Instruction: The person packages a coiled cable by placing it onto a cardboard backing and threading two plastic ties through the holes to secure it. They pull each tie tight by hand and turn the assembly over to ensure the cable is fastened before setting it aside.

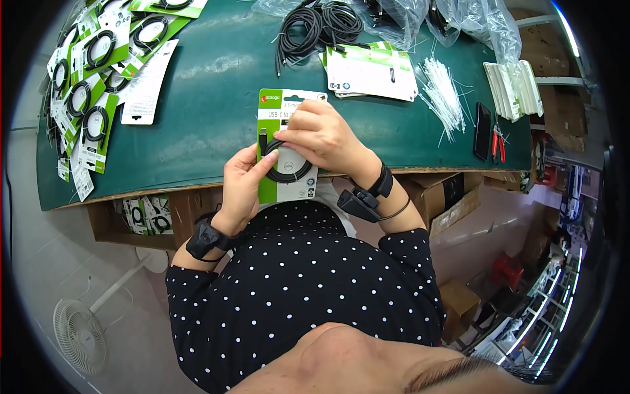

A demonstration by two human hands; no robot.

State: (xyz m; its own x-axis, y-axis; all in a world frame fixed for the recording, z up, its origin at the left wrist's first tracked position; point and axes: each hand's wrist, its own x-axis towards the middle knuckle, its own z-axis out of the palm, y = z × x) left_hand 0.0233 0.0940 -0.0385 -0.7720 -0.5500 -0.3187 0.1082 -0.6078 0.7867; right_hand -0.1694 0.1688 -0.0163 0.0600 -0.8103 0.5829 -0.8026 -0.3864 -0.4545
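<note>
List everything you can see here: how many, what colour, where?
Carded cable: one, black on green-white, between both hands
Other carded cables: many, same colours, table's left; several below
Loose cables: bundles, black, top centre
Flat cards: stack, mostly white, right of loose cables
Zip ties: many, white, right of flat cards
Pale strips: stack, whitish, table's right
Phone: one, black, table's right
Cutters: one, red-handled, beside phone
Plastic bags: several, transparent, top edge
Table: one, green, centre
Boxes: several, brown, right
Fan: one, white, lower left
Wrist devices: two, black, one per wrist
Top: one, black, white-dotted, worn
Left hand: one, bare, gripping card
Right hand: one, bare, at cable
</note>
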